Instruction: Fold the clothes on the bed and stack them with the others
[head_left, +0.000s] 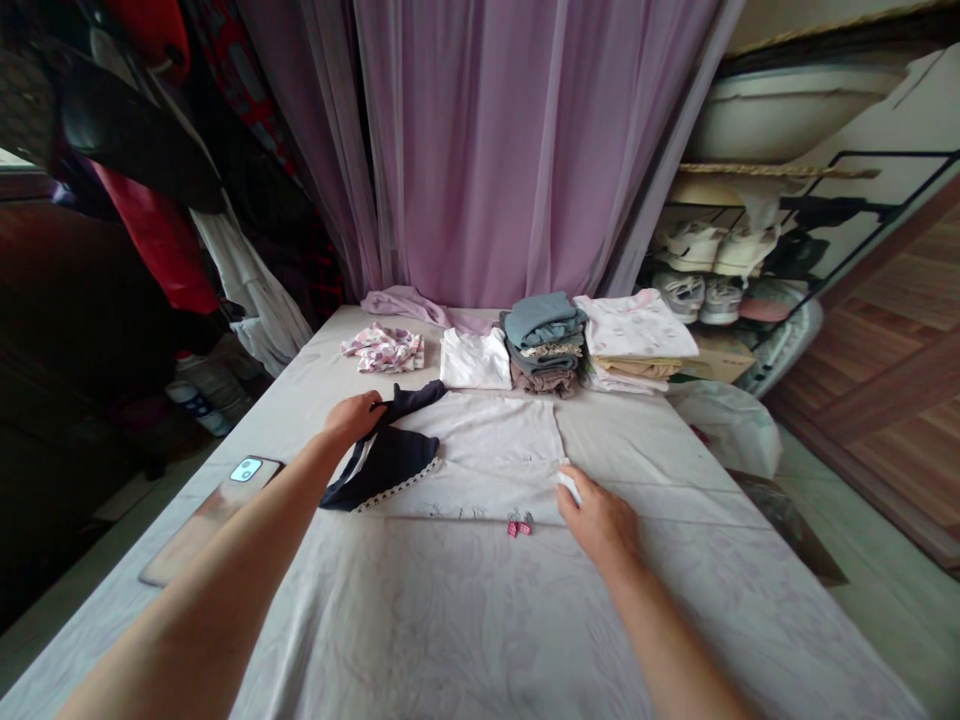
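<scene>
A white T-shirt (487, 450) with dark navy shoulder and sleeve parts lies flat and sideways on the covered table, its collar end to the left. Lace trim edges the navy part, and a small red checked bow (519, 526) shows at the near edge. My left hand (355, 415) is closed on the navy cloth at the far left. At the right end, my right hand (600, 510) pinches the white hem between thumb and fingers. Just beyond the shirt lie a folded white garment (475, 358) and a crumpled floral cloth (382, 349).
A phone (210, 520) lies by my left forearm. Behind the shirt stand a stack of grey-blue folded clothes (544, 345) and a stack topped with pale pink cloth (637, 325). A purple curtain (480, 150) hangs beyond; a shoe rack (720, 250) is at the right.
</scene>
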